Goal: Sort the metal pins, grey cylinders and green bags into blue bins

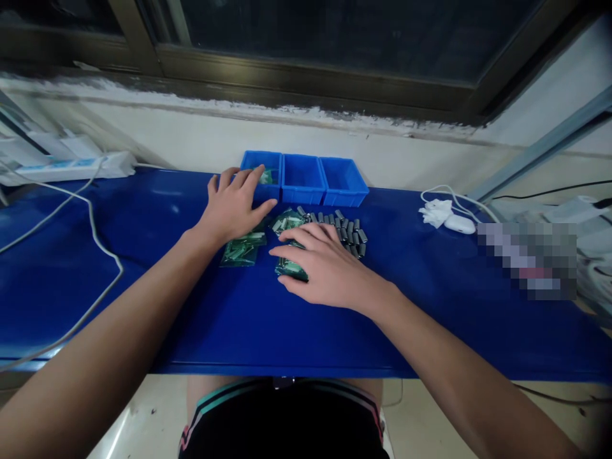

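Observation:
My left hand [234,203] is spread, palm down, at the front of the left blue bin [261,158], in which a green packet [268,176] shows. Below that hand lies a clear green bag of small pale pieces [240,253] on the table. My right hand [320,261] has its fingers apart over another green bag [291,269], partly covering it; whether it presses on the bag is hard to see. Just beyond the right fingers is a further green bag [288,221]. Several small dark metallic cylinders [351,233] lie beside it, some hidden behind my right hand.
The middle bin [302,177] and right bin [343,182] adjoin the left one against the wall. A white power strip [71,169] with cables sits at the left. On the right are a white earbud case [459,223], crumpled tissue [436,213] and a blurred-out item [530,261].

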`<state>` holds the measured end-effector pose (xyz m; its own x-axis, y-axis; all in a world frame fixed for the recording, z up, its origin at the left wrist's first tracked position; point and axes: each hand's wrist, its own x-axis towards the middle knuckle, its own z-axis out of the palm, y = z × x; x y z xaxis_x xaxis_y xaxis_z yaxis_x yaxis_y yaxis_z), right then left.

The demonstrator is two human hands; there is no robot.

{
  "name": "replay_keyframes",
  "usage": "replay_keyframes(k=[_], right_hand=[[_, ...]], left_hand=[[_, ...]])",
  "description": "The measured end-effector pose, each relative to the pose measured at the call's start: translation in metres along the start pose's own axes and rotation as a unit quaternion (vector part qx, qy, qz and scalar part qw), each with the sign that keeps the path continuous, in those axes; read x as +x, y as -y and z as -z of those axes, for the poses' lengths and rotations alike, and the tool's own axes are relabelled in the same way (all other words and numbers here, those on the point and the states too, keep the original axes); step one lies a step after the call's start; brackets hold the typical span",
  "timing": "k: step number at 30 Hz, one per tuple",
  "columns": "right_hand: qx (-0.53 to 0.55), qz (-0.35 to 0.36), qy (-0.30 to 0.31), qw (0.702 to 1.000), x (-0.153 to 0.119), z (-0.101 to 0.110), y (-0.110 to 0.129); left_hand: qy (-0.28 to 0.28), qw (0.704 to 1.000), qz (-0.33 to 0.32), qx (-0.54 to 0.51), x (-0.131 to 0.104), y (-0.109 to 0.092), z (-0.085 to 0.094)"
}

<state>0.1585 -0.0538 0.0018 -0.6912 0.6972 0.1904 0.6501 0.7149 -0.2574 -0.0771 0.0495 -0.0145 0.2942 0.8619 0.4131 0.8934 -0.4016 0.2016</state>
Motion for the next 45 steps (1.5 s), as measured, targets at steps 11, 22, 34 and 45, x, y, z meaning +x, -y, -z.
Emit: replay_keyframes(k=[11,22,34,45], right_hand=[[0.021,0.005,-0.032,0.999,0.003,0.001,-0.002],[0.057,-0.004,-0.008,0.998,0.0,0.009,-0.011],[0.229,-0.104,-0.359,0.899,0.006,0.013,-0.013],[0.472,-0.217,-0.269,0.811,0.012,0.012,-0.021]], left_hand=[[-0.041,0.998,-0.034,-0.025,0.0,0.0,0.001],[-0.083,0.978,-0.125,-0.148,0.0,-0.012,0.011],[0.179,0.824,-0.02,-0.537,-0.01,-0.046,0.028],[0.019,0.86,-0.004,-0.511,-0.009,-0.054,0.019]])
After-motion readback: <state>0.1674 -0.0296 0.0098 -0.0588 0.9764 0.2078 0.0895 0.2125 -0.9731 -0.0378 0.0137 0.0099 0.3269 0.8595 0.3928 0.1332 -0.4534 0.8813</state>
